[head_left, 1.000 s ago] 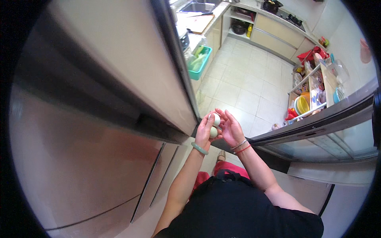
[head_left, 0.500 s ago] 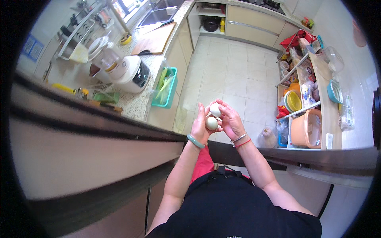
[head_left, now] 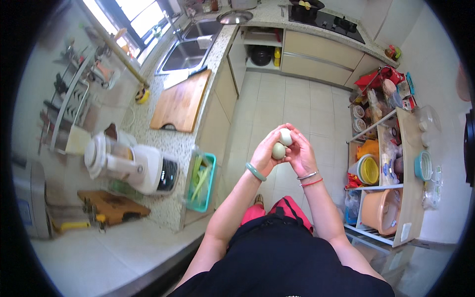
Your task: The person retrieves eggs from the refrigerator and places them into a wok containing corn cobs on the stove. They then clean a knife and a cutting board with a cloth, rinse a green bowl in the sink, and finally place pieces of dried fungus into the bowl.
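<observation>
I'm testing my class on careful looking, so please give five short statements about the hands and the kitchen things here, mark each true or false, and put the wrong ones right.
1. Eggs show between the left hand and the right hand. True.
2. The green bangle circles the right wrist. False: it circles the left one; the right one wears a red band.
3. Green vegetables lie in the teal basket. True.
4. The yellow bowl is on the rack. True.
5. The blender is on that rack too. False: it stands on the counter.
</observation>
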Action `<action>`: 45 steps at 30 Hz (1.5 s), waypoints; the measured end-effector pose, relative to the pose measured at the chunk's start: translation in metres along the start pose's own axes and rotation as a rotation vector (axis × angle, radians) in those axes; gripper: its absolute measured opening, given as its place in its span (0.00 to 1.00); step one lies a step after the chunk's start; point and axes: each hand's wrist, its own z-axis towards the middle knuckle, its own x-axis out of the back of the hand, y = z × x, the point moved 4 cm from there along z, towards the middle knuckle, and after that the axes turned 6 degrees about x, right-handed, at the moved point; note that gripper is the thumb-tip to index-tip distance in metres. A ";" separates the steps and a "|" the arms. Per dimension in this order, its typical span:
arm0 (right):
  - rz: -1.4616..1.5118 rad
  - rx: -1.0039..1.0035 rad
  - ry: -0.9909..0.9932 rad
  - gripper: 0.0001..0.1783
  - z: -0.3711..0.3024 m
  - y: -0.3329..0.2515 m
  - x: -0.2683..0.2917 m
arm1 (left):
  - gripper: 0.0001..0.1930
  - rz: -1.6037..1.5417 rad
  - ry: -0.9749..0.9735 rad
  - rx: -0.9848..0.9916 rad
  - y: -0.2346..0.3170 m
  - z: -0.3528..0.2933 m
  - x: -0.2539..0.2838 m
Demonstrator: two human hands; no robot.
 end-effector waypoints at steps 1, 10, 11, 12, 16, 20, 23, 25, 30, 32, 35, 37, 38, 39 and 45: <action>0.021 0.009 0.011 0.17 0.018 -0.006 0.002 | 0.26 -0.024 -0.017 0.030 0.010 0.017 -0.002; 0.101 -0.025 0.124 0.16 0.189 -0.081 0.055 | 0.31 -0.209 -0.228 0.137 0.072 0.201 -0.030; 0.104 -0.020 0.133 0.16 0.212 -0.093 0.060 | 0.30 -0.223 -0.237 0.131 0.083 0.223 -0.038; 0.108 -0.037 0.133 0.16 0.235 -0.104 0.065 | 0.26 -0.236 -0.276 0.115 0.091 0.246 -0.042; 0.141 -0.082 0.112 0.16 0.314 -0.149 0.078 | 0.24 -0.342 -0.285 0.112 0.126 0.324 -0.065; 0.173 -0.091 0.108 0.16 0.376 -0.185 0.091 | 0.24 -0.371 -0.299 0.103 0.154 0.390 -0.083; 0.188 -0.080 0.104 0.16 0.423 -0.215 0.094 | 0.25 -0.379 -0.311 0.098 0.178 0.440 -0.099; 0.200 -0.072 0.097 0.16 0.455 -0.229 0.104 | 0.25 -0.372 -0.307 0.113 0.191 0.473 -0.107; 0.188 -0.033 0.102 0.16 0.540 -0.266 0.118 | 0.26 -0.351 -0.330 0.135 0.226 0.562 -0.115; 0.165 -0.004 0.113 0.16 0.576 -0.279 0.120 | 0.27 -0.348 -0.340 0.142 0.245 0.597 -0.118; 0.105 0.021 0.128 0.16 0.633 -0.298 0.123 | 0.27 -0.310 -0.355 0.136 0.270 0.656 -0.113; 0.042 0.097 0.100 0.17 0.673 -0.312 0.119 | 0.27 -0.278 -0.365 0.127 0.293 0.698 -0.110; 0.003 0.131 0.094 0.18 0.691 -0.323 0.116 | 0.27 -0.276 -0.371 0.128 0.303 0.717 -0.112; -0.043 0.154 0.063 0.18 0.710 -0.334 0.112 | 0.27 -0.273 -0.375 0.128 0.315 0.735 -0.115; -0.271 0.252 0.045 0.21 0.807 -0.394 0.101 | 0.27 -0.125 -0.395 0.138 0.392 0.829 -0.148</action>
